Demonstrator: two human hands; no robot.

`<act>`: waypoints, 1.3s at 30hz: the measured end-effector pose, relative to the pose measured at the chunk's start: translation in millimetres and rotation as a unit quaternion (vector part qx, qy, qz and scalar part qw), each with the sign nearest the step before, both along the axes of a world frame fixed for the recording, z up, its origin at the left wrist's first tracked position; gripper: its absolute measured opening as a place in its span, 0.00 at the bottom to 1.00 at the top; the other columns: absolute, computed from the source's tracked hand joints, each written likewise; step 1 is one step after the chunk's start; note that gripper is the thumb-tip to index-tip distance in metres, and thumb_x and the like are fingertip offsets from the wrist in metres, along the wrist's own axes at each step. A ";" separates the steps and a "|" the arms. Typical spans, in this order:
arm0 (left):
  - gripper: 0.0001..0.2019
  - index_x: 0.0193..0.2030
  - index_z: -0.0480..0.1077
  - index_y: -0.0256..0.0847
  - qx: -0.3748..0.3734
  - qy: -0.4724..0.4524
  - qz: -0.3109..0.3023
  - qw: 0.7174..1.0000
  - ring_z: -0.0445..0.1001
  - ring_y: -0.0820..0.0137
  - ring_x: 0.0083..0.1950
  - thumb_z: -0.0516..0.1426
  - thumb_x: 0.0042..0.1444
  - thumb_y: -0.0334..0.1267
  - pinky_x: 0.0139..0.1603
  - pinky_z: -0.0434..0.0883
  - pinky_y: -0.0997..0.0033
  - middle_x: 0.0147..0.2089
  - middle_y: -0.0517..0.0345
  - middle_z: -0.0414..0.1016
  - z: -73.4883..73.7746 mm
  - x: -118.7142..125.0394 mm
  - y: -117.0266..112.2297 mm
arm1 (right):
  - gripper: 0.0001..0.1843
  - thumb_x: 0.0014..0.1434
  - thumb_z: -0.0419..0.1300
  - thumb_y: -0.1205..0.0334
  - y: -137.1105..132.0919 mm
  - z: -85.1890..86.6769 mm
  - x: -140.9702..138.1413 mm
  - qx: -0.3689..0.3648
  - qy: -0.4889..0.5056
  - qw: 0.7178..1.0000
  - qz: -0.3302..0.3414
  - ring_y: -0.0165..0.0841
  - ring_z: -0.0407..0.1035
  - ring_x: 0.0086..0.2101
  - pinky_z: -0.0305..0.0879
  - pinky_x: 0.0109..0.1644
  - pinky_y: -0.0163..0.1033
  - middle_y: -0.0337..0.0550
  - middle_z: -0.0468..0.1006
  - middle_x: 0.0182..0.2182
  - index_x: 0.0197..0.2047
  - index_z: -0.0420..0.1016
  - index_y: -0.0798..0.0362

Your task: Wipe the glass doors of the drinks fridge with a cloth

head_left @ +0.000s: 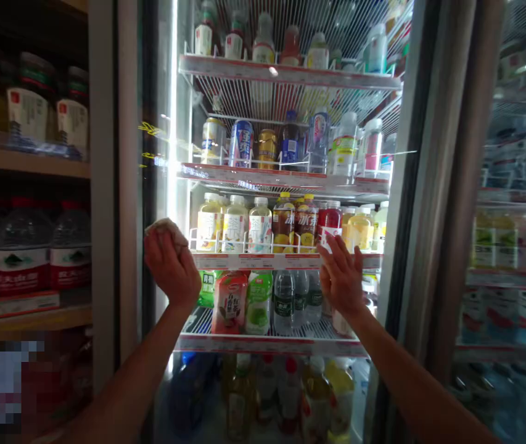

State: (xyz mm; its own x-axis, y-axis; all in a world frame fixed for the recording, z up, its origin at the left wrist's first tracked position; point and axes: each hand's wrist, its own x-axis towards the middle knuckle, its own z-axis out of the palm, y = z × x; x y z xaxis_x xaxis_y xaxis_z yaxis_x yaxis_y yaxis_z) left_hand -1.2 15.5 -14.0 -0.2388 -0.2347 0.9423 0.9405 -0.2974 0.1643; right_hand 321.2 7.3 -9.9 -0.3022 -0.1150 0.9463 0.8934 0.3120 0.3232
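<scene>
Brightly lit shelves of bottled and canned drinks are being shown by the head camera behind a glass door, which is being flanked by wooden shelving on the left and a thick metal frame on the right. Near the vertical light strip, at the left part of the glass, a pale cloth is being gripped in the closed left hand. Meanwhile the right hand is being held open, fingers spread, in front of a red bottle, its contact with the pane being left unclear.
</scene>
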 end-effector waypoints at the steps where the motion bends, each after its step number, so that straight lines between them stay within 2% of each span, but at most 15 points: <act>1: 0.27 0.67 0.47 0.36 0.004 -0.004 -0.001 1.000 0.43 0.58 0.71 0.48 0.62 0.36 0.67 0.49 0.51 0.70 0.44 0.44 0.9 5.6 -0.2 | 0.30 0.62 0.49 0.66 0.1 0.0 -0.2 -0.001 0.000 1.000 0.000 0.35 0.50 0.64 0.36 0.68 0.51 0.43 0.57 0.64 0.66 0.49 0.44; 3: 0.28 0.67 0.48 0.37 -0.009 0.078 -0.003 0.997 0.43 0.60 0.71 0.49 0.61 0.35 0.68 0.49 0.54 0.70 0.44 0.46 -3.8 29.6 -2.8 | 0.31 0.62 0.49 0.66 0.1 -0.1 -0.3 -0.001 0.000 1.000 0.004 0.35 0.49 0.64 0.36 0.68 0.51 0.42 0.57 0.64 0.66 0.48 0.44; 5: 0.27 0.66 0.50 0.39 -0.030 0.223 -0.008 0.974 0.46 0.64 0.70 0.50 0.60 0.34 0.68 0.49 0.58 0.67 0.47 0.55 -14.7 55.7 -6.5 | 0.31 0.62 0.49 0.66 0.1 -0.2 0.0 -0.004 -0.001 1.000 0.005 0.35 0.49 0.64 0.35 0.68 0.50 0.42 0.56 0.65 0.66 0.48 0.44; 8: 0.26 0.66 0.51 0.43 -0.048 0.348 -0.008 0.936 0.50 0.67 0.69 0.49 0.60 0.34 0.68 0.48 0.59 0.62 0.52 0.65 -28.1 63.7 -9.5 | 0.30 0.61 0.49 0.66 -0.3 -0.1 0.8 -0.007 -0.002 1.000 0.001 0.35 0.49 0.64 0.35 0.68 0.51 0.43 0.57 0.64 0.66 0.50 0.45; 10: 0.27 0.66 0.50 0.43 -0.051 0.285 -0.001 0.957 0.51 0.65 0.69 0.49 0.61 0.35 0.68 0.47 0.57 0.63 0.50 0.63 -27.3 45.0 -8.0 | 0.28 0.62 0.49 0.67 -0.5 0.1 1.0 -0.006 -0.004 1.000 -0.001 0.35 0.49 0.64 0.36 0.68 0.51 0.44 0.59 0.63 0.65 0.52 0.47; 12: 0.27 0.67 0.50 0.41 -0.039 0.138 -0.002 0.990 0.48 0.62 0.70 0.48 0.61 0.36 0.68 0.47 0.54 0.67 0.46 0.55 -19.4 22.4 -4.6 | 0.27 0.62 0.49 0.66 -0.5 0.4 0.8 -0.002 -0.003 1.000 -0.002 0.35 0.49 0.64 0.37 0.67 0.51 0.46 0.60 0.63 0.64 0.54 0.48; 15: 0.27 0.67 0.48 0.38 -0.002 -0.012 -0.020 1.000 0.43 0.61 0.71 0.48 0.61 0.37 0.67 0.48 0.52 0.70 0.45 0.46 -6.9 15.3 -1.6 | 0.26 0.61 0.49 0.66 -0.3 0.6 -0.3 -0.003 0.000 1.000 -0.009 0.35 0.49 0.64 0.37 0.67 0.51 0.46 0.61 0.62 0.63 0.56 0.48; 18: 0.28 0.67 0.47 0.39 -0.016 0.120 -0.024 0.992 0.43 0.63 0.71 0.49 0.61 0.35 0.68 0.49 0.55 0.69 0.47 0.48 -7.5 46.5 -4.3 | 0.26 0.61 0.49 0.66 -0.7 0.3 -1.3 -0.005 0.001 1.000 -0.016 0.36 0.50 0.63 0.37 0.67 0.52 0.47 0.62 0.62 0.63 0.56 0.49; 20: 0.28 0.67 0.49 0.41 -0.041 0.267 -0.022 0.963 0.46 0.65 0.70 0.49 0.60 0.34 0.68 0.48 0.58 0.66 0.50 0.57 -13.0 68.3 -7.0 | 0.27 0.61 0.49 0.66 -1.9 0.5 -1.2 -0.006 -0.002 1.000 -0.016 0.37 0.50 0.63 0.37 0.67 0.52 0.47 0.61 0.62 0.63 0.56 0.49; 22: 0.27 0.66 0.50 0.43 -0.048 0.338 -0.018 0.940 0.48 0.68 0.70 0.50 0.60 0.34 0.69 0.46 0.60 0.63 0.52 0.62 -16.4 74.4 -8.5 | 0.28 0.60 0.49 0.66 -3.4 2.2 -0.8 -0.007 -0.006 1.000 -0.010 0.37 0.50 0.63 0.37 0.67 0.53 0.46 0.60 0.63 0.64 0.54 0.48; 24: 0.28 0.67 0.49 0.44 -0.040 0.296 -0.014 0.954 0.48 0.68 0.69 0.50 0.60 0.35 0.69 0.45 0.59 0.64 0.52 0.61 -14.1 60.4 -8.0 | 0.30 0.60 0.49 0.66 -4.5 5.8 -0.6 -0.008 -0.003 1.000 -0.006 0.38 0.50 0.64 0.37 0.66 0.53 0.45 0.57 0.64 0.65 0.51 0.45; 27: 0.27 0.67 0.50 0.43 -0.029 0.110 -0.015 0.993 0.48 0.63 0.70 0.49 0.60 0.38 0.68 0.47 0.55 0.67 0.47 0.54 -1.8 19.2 -4.2 | 0.31 0.61 0.49 0.65 -3.5 14.0 -2.9 -0.001 0.036 0.999 -0.012 0.40 0.48 0.64 0.39 0.66 0.55 0.45 0.54 0.65 0.66 0.49 0.44; 31: 0.26 0.66 0.53 0.38 -0.020 -0.042 -0.018 0.999 0.47 0.59 0.70 0.47 0.62 0.42 0.67 0.50 0.50 0.68 0.43 0.51 13.3 -9.3 1.6 | 0.30 0.61 0.49 0.62 1.7 21.8 -9.6 -0.011 0.078 0.996 -0.040 0.42 0.46 0.65 0.39 0.65 0.56 0.47 0.52 0.66 0.66 0.49 0.45; 34: 0.26 0.66 0.51 0.39 -0.017 0.001 -0.006 1.000 0.45 0.60 0.70 0.47 0.61 0.40 0.67 0.49 0.51 0.69 0.44 0.50 13.4 13.7 0.6 | 0.31 0.61 0.50 0.61 3.5 21.9 -12.0 -0.015 0.078 0.996 -0.043 0.42 0.46 0.65 0.38 0.66 0.56 0.46 0.52 0.66 0.66 0.49 0.44; 39: 0.27 0.66 0.51 0.41 -0.047 0.263 -0.009 0.964 0.47 0.65 0.70 0.49 0.60 0.35 0.68 0.48 0.57 0.66 0.49 0.58 2.8 71.8 -6.7 | 0.29 0.61 0.48 0.63 3.3 19.8 -9.4 -0.005 0.078 0.996 -0.030 0.41 0.47 0.64 0.38 0.66 0.55 0.44 0.53 0.66 0.66 0.51 0.44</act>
State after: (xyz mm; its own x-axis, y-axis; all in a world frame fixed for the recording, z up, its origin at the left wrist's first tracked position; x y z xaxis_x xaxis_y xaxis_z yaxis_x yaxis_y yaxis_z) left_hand 70.7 8.9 -11.2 0.2747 -0.1427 0.9509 0.8961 -0.3205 -0.3070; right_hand 311.8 10.6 9.9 -0.1570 -0.0911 0.9834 0.9495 0.2599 0.1757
